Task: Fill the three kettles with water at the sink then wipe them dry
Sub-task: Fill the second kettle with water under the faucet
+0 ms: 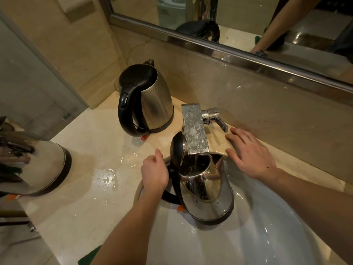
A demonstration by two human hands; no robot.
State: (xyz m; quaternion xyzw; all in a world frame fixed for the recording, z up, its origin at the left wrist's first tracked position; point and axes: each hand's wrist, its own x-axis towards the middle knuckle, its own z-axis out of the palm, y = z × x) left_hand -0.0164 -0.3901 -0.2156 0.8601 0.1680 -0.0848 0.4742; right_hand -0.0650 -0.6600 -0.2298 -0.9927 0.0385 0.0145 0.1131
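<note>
**Meanwhile, at the basin: one kettle under the tap, two on the counter**

Nearest, a corner of green cloth [89, 255] lies on the counter edge beside the person's left forearm. Beyond it the white sink [267, 236] holds a steel kettle [206, 190], tilted, lid flipped up, its mouth right under the square chrome faucet [194, 131]. A thin stream of water runs into the opening; how full it is cannot be told. Droplets speckle its side. The left hand [154, 173] is closed around the black handle, gripping it. The right hand [250, 153] is spread wide and flat, holding nothing, its fingertips resting on the counter just short of the faucet lever [219, 121].

To the far left a second kettle [36, 163] stands on the beige counter [91, 142], only partly in view, mirror-bright. A puddle [107, 176] shines between it and the sink. Further back, by the wall, a third kettle [147, 100] stands upright, lid shut, wet with drops, black handle facing me. No writing or brand can be read on any of them. Behind runs the mirror [248, 20], showing an arm.
</note>
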